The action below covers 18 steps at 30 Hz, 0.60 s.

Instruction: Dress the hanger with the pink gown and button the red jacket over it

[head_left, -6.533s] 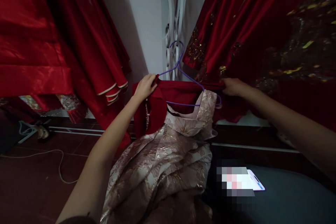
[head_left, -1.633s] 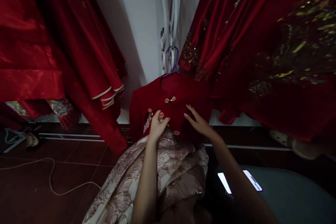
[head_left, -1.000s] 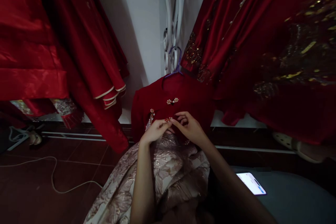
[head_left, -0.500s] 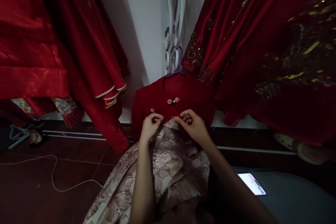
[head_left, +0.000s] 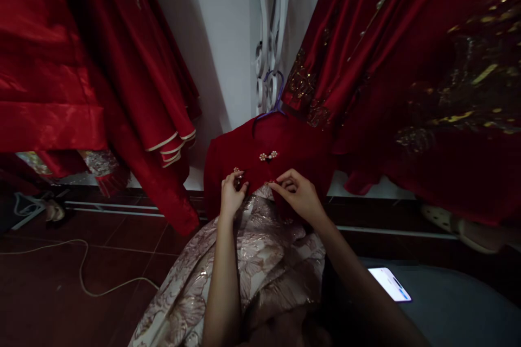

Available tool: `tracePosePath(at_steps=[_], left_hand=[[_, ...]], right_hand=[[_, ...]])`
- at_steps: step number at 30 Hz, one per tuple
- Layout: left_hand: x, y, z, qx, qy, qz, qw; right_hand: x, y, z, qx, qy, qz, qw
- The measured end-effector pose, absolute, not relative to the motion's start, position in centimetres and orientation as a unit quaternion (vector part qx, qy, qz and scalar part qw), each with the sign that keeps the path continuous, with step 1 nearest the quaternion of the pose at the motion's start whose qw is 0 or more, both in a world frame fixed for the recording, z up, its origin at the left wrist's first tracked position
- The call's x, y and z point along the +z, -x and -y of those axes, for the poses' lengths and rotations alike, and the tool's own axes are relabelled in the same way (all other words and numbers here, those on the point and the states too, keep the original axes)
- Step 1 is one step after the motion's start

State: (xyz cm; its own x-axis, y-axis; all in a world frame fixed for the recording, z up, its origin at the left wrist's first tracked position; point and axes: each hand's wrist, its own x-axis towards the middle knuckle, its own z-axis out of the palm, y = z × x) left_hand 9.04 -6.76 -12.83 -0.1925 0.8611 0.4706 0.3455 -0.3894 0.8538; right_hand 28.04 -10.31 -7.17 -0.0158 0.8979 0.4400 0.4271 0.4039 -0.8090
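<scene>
A red jacket point(head_left: 228, 146) hangs on a purple hanger point(head_left: 279, 98), with a pearl flower clasp point(head_left: 268, 156) fastened across its upper front. Another small pearl flower point(head_left: 236, 170) sits on the jacket's left side. Just below that flower is my left hand point(head_left: 232, 195), its thumb and index finger apart against the red cloth. My right hand point(head_left: 297, 192) pinches the jacket's front edge near a small ornament at the middle; the fingertips partly hide it. Beneath the jacket spreads a pale, shiny floral brocade skirt point(head_left: 260, 249).
Red garments point(head_left: 154, 65) hang at left, and gold-embroidered red ones point(head_left: 366, 65) at right. A lit phone point(head_left: 389, 284) lies on a grey surface point(head_left: 456, 303). A pale cable point(head_left: 83, 268) crosses the tiled floor. Rack bars point(head_left: 396, 233) run low along the wall. A shoe point(head_left: 437, 218) is at right.
My left hand's fingers have spread from a pinch and lifted toward the pearl flower on the left. My right hand has shifted slightly left, still pinching.
</scene>
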Motion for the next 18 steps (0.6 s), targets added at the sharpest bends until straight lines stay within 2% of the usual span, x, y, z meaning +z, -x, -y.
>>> tracePosePath(at_steps=[7, 18], left_hand=[[-12.3, -9.1, 6.7, 0.628, -0.548, -0.469, 0.292], [-11.9, -8.9, 7.0, 0.651, -0.505, -0.469, 0.319]], right_hand=[[-8.1, -24.7, 7.9, 0.295, 0.446, 0.674, 0.510], [-8.3, -21.6, 5.5, 0.220, 0.456, 0.687, 0.522]])
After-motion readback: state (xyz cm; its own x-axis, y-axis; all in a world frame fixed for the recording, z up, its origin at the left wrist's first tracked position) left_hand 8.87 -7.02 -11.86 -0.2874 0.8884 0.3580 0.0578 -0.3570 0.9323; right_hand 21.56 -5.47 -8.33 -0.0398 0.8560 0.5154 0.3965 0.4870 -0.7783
